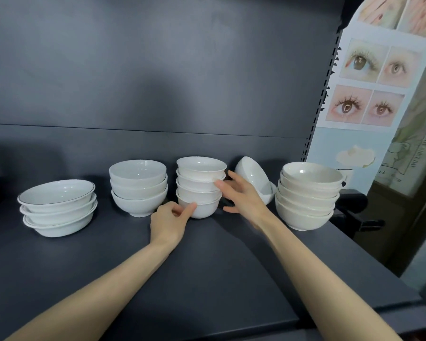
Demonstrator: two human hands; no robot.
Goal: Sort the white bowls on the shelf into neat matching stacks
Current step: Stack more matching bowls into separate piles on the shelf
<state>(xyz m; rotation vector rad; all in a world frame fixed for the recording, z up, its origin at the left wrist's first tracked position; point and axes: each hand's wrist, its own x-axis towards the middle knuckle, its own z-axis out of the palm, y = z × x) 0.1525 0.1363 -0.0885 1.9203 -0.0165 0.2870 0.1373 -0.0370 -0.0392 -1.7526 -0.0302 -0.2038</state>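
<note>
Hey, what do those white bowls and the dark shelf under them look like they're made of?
The bowls look like glazed ceramic, perhaps porcelain: glossy white with sharp light reflections, thick rims and a raised foot; hard plastic can't be ruled out. The shelf looks like painted or coated metal, dark grey and matte; the slotted upright at its right edge suggests metal racking.
</note>
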